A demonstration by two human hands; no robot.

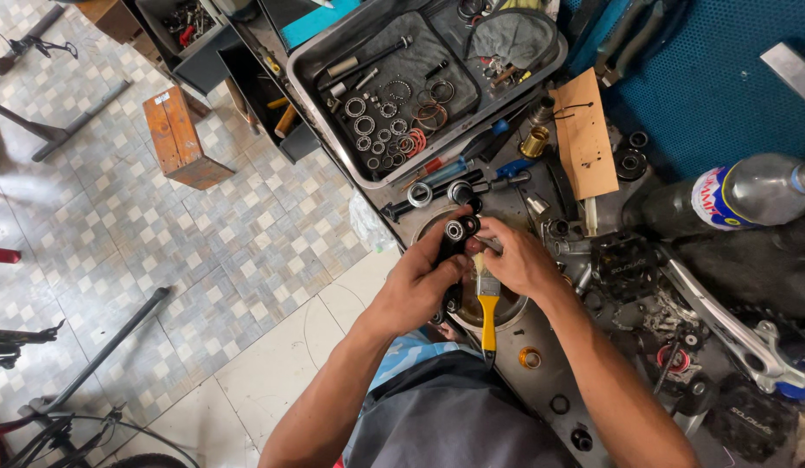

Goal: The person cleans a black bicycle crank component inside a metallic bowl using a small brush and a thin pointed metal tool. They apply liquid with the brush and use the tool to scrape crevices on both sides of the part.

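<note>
Cleaning of one part in hand, judged mid-way. Left hand (pixel 420 277) clenched around a black crank arm (pixel 452 251) with a bearing-like ring at its far end, held over a round metal bowl (pixel 511 314) at the near edge of the bench. Right hand (pixel 517 258) pinching the ferrule of a yellow-handled paintbrush (pixel 488 305), bristles against the arm, handle pointing near. How much grime is off: cannot tell, the arm mostly hidden by fingers.

Left of the hands: patterned tile floor (pixel 203 251), a wooden stool (pixel 179 139), black tubes and bicycle parts lying about. Centre, far: a metal tray (pixel 320 104) with a grey cloth, many loose bearings and rings (pixel 387 121), and a long axle, apparently sorted and waiting. Just beyond the hands, more rings, a brass sleeve (pixel 534 141) and a cardboard piece (pixel 584 134). Right: a blue mat (pixel 714 87), a plastic bottle (pixel 732 198) on its side, a silver crank arm (pixel 723 325) with chainring, black pedals (pixel 623 258). Whole bench greasy, crowded, apparently mid-overhaul, with much left unassembled.
</note>
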